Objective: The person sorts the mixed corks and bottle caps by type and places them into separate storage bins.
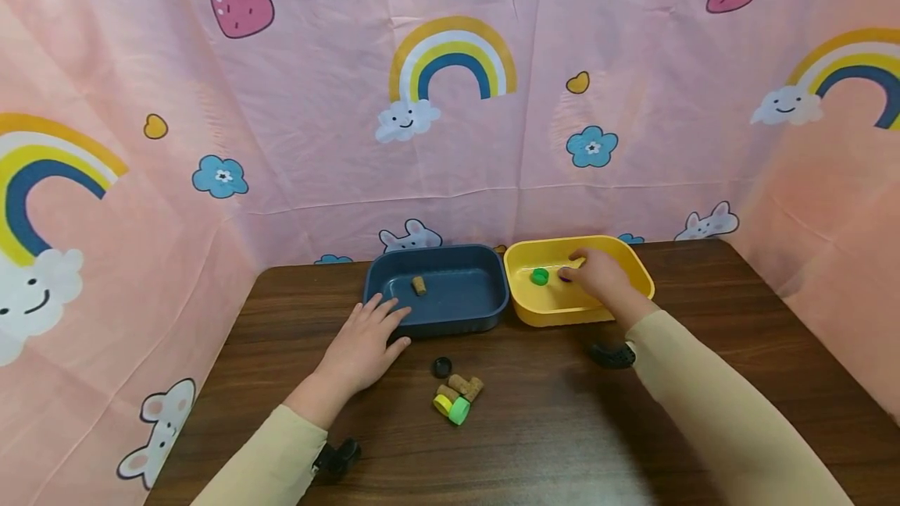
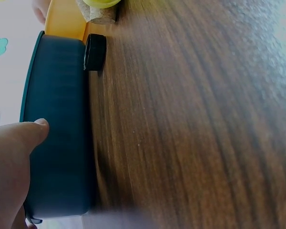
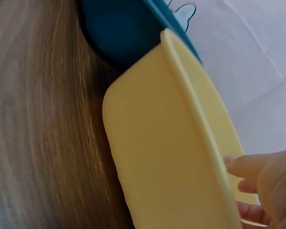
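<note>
My left hand [image 1: 361, 346] lies with its fingers spread over the near left rim of a dark blue bin [image 1: 460, 324]. In the left wrist view the thumb touches the bin's outer wall. One cork [image 1: 419, 286] lies inside this bin. My right hand [image 1: 598, 273] reaches over the near wall of a yellow bin [image 1: 530, 317], thumb and fingertips apart. A purple cap [image 1: 565, 275] shows right at the thumb tip, partly hidden. A green cap [image 1: 539, 276] sits in the yellow bin, left of that hand.
On the wooden table [image 1: 520, 443], several corks [image 1: 458, 384], a yellow cap [image 1: 442, 404] and a light green cap [image 1: 459, 411] form a small cluster. A black cap [image 1: 441, 368] lies between it and the blue bin. A patterned pink cloth [image 1: 316, 100] hangs behind.
</note>
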A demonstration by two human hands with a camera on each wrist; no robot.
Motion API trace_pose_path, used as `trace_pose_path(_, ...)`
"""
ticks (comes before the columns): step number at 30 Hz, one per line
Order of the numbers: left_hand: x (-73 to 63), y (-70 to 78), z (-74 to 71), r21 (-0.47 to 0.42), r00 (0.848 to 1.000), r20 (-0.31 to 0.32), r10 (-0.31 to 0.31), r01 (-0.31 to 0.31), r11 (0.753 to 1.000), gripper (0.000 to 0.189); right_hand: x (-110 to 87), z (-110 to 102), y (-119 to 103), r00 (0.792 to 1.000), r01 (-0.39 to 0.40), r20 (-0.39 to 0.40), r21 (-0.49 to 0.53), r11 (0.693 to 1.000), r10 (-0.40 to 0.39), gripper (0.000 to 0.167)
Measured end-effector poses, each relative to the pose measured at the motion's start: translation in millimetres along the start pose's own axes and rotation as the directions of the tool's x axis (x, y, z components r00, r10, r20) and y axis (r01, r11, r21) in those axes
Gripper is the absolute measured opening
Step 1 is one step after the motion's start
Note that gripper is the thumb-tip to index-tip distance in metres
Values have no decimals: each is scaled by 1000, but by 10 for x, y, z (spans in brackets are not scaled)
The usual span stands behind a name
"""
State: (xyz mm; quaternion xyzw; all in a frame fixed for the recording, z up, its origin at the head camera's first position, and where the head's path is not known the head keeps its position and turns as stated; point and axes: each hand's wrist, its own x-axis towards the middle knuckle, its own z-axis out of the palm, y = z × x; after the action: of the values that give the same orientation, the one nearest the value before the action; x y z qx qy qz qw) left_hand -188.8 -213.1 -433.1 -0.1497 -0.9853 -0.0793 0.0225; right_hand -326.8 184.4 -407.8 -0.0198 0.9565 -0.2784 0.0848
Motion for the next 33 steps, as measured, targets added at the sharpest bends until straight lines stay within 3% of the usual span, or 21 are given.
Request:
trace_pose_path(14,18,0,32,-15,1000,9,-6,6,1000,57,-566,62,-194,981,168,-116,128,977,-154,51)
trace_pose_path(23,34,9,28,-8,1000,-2,2,-2,1000,57,-980,216,-283,976,216,-85,202,955,-203,44)
trace_pose_path(33,49,-7,53,-9,1000,-7,9,-9,1000,57,-1164,345,-328,970,241,-65,196,950,-233,44)
